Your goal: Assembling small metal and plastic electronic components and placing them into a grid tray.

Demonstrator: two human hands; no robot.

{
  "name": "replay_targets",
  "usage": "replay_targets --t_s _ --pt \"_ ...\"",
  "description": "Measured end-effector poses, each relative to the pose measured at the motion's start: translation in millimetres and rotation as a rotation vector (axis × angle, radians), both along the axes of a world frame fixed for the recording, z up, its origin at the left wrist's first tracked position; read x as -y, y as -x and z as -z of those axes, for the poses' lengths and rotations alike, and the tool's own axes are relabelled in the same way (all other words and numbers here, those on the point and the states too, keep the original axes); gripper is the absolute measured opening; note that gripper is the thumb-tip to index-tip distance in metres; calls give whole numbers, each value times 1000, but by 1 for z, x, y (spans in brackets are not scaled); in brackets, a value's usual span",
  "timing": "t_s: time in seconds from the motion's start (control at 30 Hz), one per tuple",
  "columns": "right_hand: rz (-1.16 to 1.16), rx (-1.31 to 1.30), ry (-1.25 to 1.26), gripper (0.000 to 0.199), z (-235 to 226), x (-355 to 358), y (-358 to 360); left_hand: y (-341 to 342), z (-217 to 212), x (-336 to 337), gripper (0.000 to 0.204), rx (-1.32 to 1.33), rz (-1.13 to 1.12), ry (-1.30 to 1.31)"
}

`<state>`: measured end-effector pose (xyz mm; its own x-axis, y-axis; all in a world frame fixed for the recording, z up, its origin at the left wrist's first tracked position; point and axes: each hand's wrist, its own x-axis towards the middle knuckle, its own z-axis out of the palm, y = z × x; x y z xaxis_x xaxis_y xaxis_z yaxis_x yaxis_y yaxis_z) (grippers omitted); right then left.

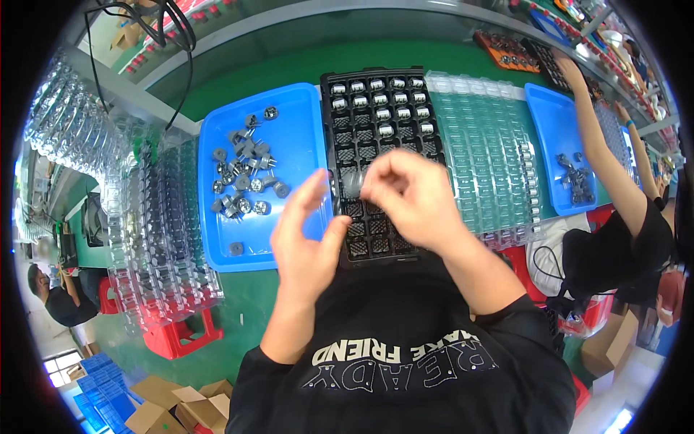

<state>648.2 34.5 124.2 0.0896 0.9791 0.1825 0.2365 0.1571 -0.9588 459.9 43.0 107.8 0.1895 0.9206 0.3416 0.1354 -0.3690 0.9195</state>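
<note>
Both hands are up over the black compartment tray point(381, 145), which sits at the centre of the green surface point(289, 72) and runs from twelve o'clock down toward six. The right hand point(410, 194) hovers over the tray's middle rows with thumb and forefinger pinched close together; whether a part sits in that grip I cannot tell, the fingertips are blurred. The left hand point(307, 231) is held at about seven o'clock of the tray, fingers spread loosely open and nothing visible in it, half over the right edge of the blue tray point(303, 145). On progress: the top rows of the black tray, at its twelve o'clock end, carry small silver components point(377, 98), roughly four rows with a few gaps, while the rows lower down look empty, so by my reckoning well under half is filled. Plenty of stock remains: a loose heap of small metal parts point(242, 177) lies in the blue tray at nine o'clock of the black one. Stacks of clear blister trays point(491, 152) stand at three o'clock, more clear trays point(159, 231) at far left. A co-worker's arm point(603, 155) reaches in at two o'clock beside another blue tray point(553, 123).
</note>
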Motion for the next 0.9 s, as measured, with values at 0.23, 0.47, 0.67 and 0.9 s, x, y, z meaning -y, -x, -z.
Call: replay_targets --t_s 0.23,0.47,0.67,0.9 --pt "195 1074 -106 14 37 -107 -19 48 20 -37 34 -928 -210 -69" --pt "152 1059 -135 18 45 -115 -28 58 40 -59 27 -872 -179 -135" --pt "571 807 106 29 -1 -19 -158 70 19 -46 23 -522 -214 -66" --pt "814 690 395 29 69 38 -265 66 31 -38 24 -460 -171 37"
